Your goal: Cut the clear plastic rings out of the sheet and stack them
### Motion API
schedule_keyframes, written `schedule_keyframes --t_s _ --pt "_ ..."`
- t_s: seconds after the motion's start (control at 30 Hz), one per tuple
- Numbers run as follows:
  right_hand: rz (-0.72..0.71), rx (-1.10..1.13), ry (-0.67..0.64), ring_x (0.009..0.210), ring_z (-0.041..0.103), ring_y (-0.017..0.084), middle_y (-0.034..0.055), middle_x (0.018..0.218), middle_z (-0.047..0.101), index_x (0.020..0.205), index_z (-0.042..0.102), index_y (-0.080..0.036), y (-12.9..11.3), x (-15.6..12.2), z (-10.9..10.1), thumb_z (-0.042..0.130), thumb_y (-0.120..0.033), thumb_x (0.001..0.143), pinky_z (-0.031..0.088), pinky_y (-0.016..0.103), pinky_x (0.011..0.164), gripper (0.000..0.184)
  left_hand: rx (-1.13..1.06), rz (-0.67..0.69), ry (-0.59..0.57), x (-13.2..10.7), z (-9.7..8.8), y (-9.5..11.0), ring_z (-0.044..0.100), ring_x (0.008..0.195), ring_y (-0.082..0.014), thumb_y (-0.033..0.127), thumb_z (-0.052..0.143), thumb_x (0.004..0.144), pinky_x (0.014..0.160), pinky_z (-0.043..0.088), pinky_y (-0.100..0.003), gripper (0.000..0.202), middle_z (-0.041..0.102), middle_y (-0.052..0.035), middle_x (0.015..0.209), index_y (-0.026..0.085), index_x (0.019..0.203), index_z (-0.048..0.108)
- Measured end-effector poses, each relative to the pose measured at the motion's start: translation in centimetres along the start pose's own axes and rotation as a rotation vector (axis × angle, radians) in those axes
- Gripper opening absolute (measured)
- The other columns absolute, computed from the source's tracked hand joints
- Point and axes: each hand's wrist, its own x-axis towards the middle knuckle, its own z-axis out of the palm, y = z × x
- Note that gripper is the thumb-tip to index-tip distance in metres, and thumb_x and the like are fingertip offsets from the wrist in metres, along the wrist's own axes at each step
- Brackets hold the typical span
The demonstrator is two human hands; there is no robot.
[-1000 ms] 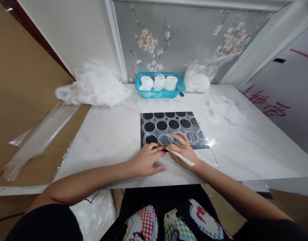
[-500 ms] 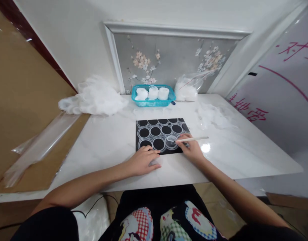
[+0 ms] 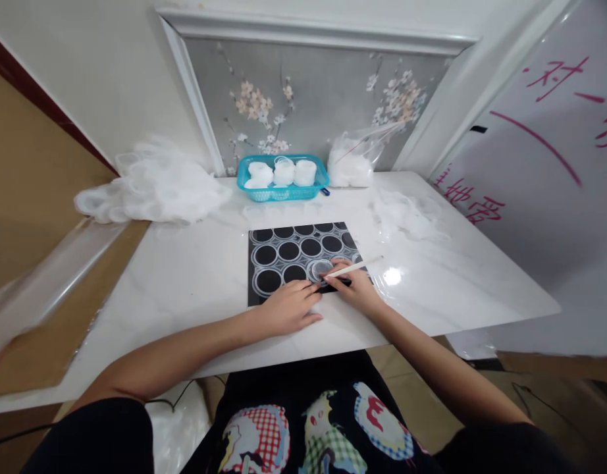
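Black and glossy, a flat sheet printed with rows of pale-ringed circles [image 3: 290,251] lies on a white marbled table [image 3: 481,283], directly beyond and partly beneath the hands. The person's left hand [image 3: 291,307] rests palm down over the near edge of the sheet, thumb spread away from the fingers; nothing shows in its grasp, though whether its fingertips press on anything small cannot be told. Just beside it, the right hand [image 3: 357,288] is closed in a pen-like grip around a slim white stick [image 3: 355,266], whose free end slants up and away to the right. Its lower end meets a whitish, see-through round piece [image 3: 322,269] lying over one of the printed circles, just ahead of both hands. Farther beyond the hands stands a turquoise basket [image 3: 284,195] holding white rolls [image 3: 284,171] (three stand out clearly), with a clear bag of white material [image 3: 351,164] close to its right. Well ahead of the left hand and off to its left, a fluffy heap of white, gauzy rings [image 3: 160,184] sits near the wall; ahead and to the right of the right hand lies a smaller, flatter translucent pile [image 3: 407,216].
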Motion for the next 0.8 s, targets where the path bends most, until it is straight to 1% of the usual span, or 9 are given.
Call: schedule_keyframes --t_s 0.2,0.3,0.4,0.5,0.57,0.67,0.7,0.73,0.8 --pt "-0.114 -0.139 0.03 0.12 0.062 0.031 0.0057 0.093 0.078 0.091 0.075 -0.025 0.1 -0.1 -0.1 0.058 -0.031 0.093 0.052 0.05 0.099 0.017 -0.143 -0.025 -0.042 0.0 -0.3 -0.5 0.054 0.127 -0.0292 0.044 0.061 0.094 0.104 0.046 -0.044 0.04 0.063 -0.0145 0.133 0.014 0.12 0.063" --pt "-0.174 -0.276 0.043 0.122 0.061 0.031 0.0049 0.092 0.077 0.094 0.073 -0.026 -0.2 -0.8 0.4 0.057 -0.029 0.094 0.045 0.055 0.106 0.017 -0.244 -0.05 -0.066 0.2 -0.7 -1.0 0.055 0.126 -0.0288 0.041 0.066 0.091 0.103 0.046 -0.044 0.035 0.064 -0.0111 0.133 0.018 0.117 0.065" --pt "-0.279 -0.407 0.034 0.123 0.059 0.029 0.0042 0.09 0.077 0.093 0.071 -0.025 -0.7 -1.2 1.0 0.053 -0.02 0.095 0.04 0.054 0.11 0.019 -0.296 -0.089 -0.091 0.4 -0.9 -1.1 0.053 0.126 -0.0296 0.038 0.07 0.088 0.103 0.046 -0.044 0.036 0.064 -0.0099 0.133 0.017 0.117 0.066" --pt "-0.406 -0.563 0.016 0.116 0.061 0.028 0.0036 0.082 0.076 0.088 0.069 -0.024 -0.3 0.5 0.0 0.052 -0.012 0.09 0.034 0.053 0.112 0.021 -0.308 -0.11 -0.099 0.5 -1.1 -1.0 0.053 0.126 -0.0298 0.037 0.072 0.084 0.102 0.047 -0.043 0.04 0.063 -0.0108 0.134 0.016 0.117 0.065" --pt "-0.366 -0.65 0.14 0.109 0.062 0.03 0.005 0.082 0.074 0.085 0.068 -0.023 0.6 3.0 -2.2 0.053 -0.012 0.087 0.033 0.056 0.11 0.019 -0.311 -0.119 -0.099 0.4 -1.2 -0.9 0.053 0.127 -0.029 0.036 0.073 0.084 0.102 0.047 -0.042 0.04 0.062 -0.0104 0.136 0.016 0.117 0.065" --pt "-0.066 -0.637 0.579 0.1 0.062 0.032 0.0112 0.088 0.072 0.083 0.067 -0.02 2.2 6.2 -6.2 0.05 -0.021 0.091 0.04 0.057 0.098 0.019 -0.302 -0.125 -0.104 0.2 -1.4 -0.8 0.053 0.127 -0.0278 0.035 0.073 0.085 0.1 0.049 -0.04 0.039 0.06 -0.0085 0.14 0.017 0.118 0.065" --pt "-0.021 -0.607 0.635 0.099 0.061 0.033 0.0118 0.089 0.071 0.083 0.067 -0.02 2.5 6.6 -7.2 0.049 -0.026 0.092 0.042 0.055 0.095 0.021 -0.286 -0.114 -0.104 0.2 -1.5 -0.9 0.053 0.127 -0.0279 0.035 0.073 0.085 0.099 0.049 -0.04 0.038 0.059 -0.0086 0.14 0.017 0.118 0.065" --pt "-0.013 -0.579 0.63 0.099 0.061 0.033 0.0114 0.088 0.071 0.083 0.067 -0.02 2.6 6.4 -7.8 0.049 -0.029 0.093 0.044 0.054 0.094 0.022 -0.265 -0.096 -0.101 0.2 -1.5 -0.9 0.054 0.126 -0.0282 0.035 0.073 0.085 0.099 0.049 -0.041 0.037 0.06 -0.0091 0.14 0.017 0.117 0.065" --pt "-0.066 -0.515 0.48 0.1 0.062 0.032 0.0093 0.084 0.071 0.082 0.068 -0.021 2.5 4.8 -7.6 0.05 -0.032 0.093 0.046 0.051 0.093 0.024 -0.215 -0.054 -0.089 0.4 -1.7 -0.8 0.057 0.122 -0.0282 0.035 0.07 0.088 0.099 0.047 -0.042 0.032 0.062 -0.01 0.137 0.017 0.114 0.066"
